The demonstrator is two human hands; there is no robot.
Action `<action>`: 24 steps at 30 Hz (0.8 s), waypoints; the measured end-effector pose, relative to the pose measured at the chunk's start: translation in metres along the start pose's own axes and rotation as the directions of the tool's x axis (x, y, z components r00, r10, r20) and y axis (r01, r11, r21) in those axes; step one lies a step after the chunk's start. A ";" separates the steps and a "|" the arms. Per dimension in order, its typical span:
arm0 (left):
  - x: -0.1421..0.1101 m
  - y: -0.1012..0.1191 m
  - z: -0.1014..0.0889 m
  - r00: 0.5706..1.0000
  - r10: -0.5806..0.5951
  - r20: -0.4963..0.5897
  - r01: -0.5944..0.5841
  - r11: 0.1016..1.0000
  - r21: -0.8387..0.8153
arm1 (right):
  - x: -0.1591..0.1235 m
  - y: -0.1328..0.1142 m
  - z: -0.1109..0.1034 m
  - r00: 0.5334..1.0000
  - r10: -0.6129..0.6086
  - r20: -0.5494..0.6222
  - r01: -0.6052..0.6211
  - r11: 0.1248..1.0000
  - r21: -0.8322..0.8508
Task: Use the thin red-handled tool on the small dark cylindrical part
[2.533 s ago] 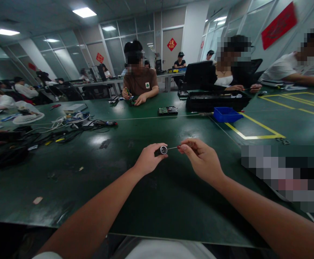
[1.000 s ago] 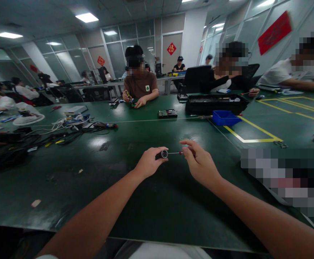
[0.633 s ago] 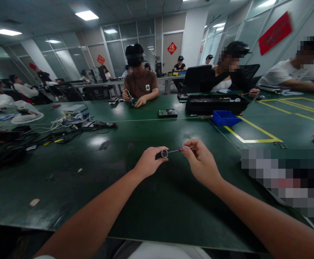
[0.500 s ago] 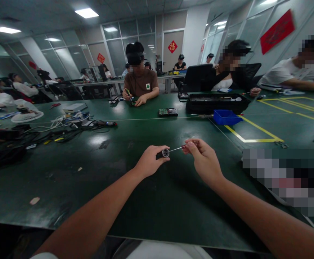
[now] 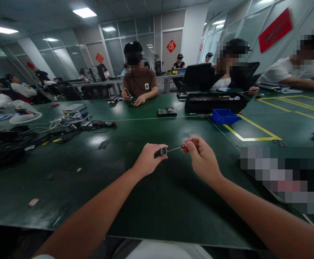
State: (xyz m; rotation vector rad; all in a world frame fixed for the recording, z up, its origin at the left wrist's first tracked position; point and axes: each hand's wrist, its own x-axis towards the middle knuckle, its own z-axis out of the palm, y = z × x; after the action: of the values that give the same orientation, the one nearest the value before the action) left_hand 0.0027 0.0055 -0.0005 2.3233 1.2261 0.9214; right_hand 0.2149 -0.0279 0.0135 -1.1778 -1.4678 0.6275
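Left hand point(image 5: 148, 160): fingers curled round one short dark tube point(image 5: 162, 151), its open round end rimmed in shiny silver, held above the desk point(image 5: 148, 212).
Right hand point(image 5: 205, 160): fingers pinching one screwdriver point(image 5: 183, 146) by its reddish handle; the thin, straight shaft reaches the tube's rim, contact unclear.
Beyond the hands: one slope-sided blue bin point(image 5: 225, 117), one long black box point(image 5: 215, 105).
Desk: one, green, smooth, glossy.

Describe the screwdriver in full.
The screwdriver has a thin, straight, metallic-looking shaft and a reddish handle, partly hidden by the right hand that holds it. It is raised above the table, slanting toward the open end of the black cylinder in the left hand; whether they touch is unclear.
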 end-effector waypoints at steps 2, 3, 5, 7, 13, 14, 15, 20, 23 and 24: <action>0.000 0.000 0.000 1.000 0.000 -0.005 0.000 1.000 0.006 | -0.001 -0.002 0.000 0.999 -0.033 0.037 0.034 0.999 -0.026; 0.000 0.000 0.000 1.000 -0.002 -0.008 0.002 1.000 0.008 | -0.001 -0.002 0.000 0.998 -0.050 0.050 0.052 0.998 -0.038; 0.000 0.000 0.000 1.000 -0.007 -0.010 0.007 1.000 0.011 | -0.002 -0.002 0.000 0.995 -0.085 0.057 0.089 0.994 -0.066; 0.000 0.000 0.000 1.000 -0.015 -0.011 0.015 1.000 0.017 | -0.002 -0.002 0.000 0.992 -0.106 0.062 0.111 0.990 -0.082; -0.001 -0.001 0.000 1.000 -0.024 -0.004 0.024 1.000 0.009 | -0.003 -0.003 0.001 0.990 -0.122 0.066 0.129 0.984 -0.119; -0.001 -0.001 0.000 1.000 -0.027 -0.002 0.027 1.000 0.007 | -0.003 -0.003 0.001 0.989 -0.131 0.070 0.139 0.982 -0.127; -0.001 -0.001 0.000 1.000 -0.030 -0.001 0.030 1.000 0.005 | -0.004 -0.003 0.001 0.988 -0.134 0.078 0.144 0.981 -0.127; -0.001 0.001 0.000 0.998 -0.056 -0.005 0.056 0.998 0.021 | -0.003 -0.003 0.001 0.993 -0.110 0.034 0.113 0.989 -0.096; 0.000 0.001 0.001 0.998 -0.054 -0.011 0.055 0.998 0.025 | -0.003 -0.004 0.002 0.991 -0.119 0.056 0.123 0.988 -0.088; 0.000 0.001 0.000 0.999 -0.052 -0.011 0.052 0.998 0.024 | -0.003 -0.004 0.002 0.990 -0.120 0.071 0.127 0.988 -0.092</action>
State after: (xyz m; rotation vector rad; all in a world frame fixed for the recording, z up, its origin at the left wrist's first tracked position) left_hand 0.0038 0.0045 -0.0001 2.2962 1.3031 0.9072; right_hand 0.2111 -0.0317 0.0150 -1.1393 -1.6287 0.5189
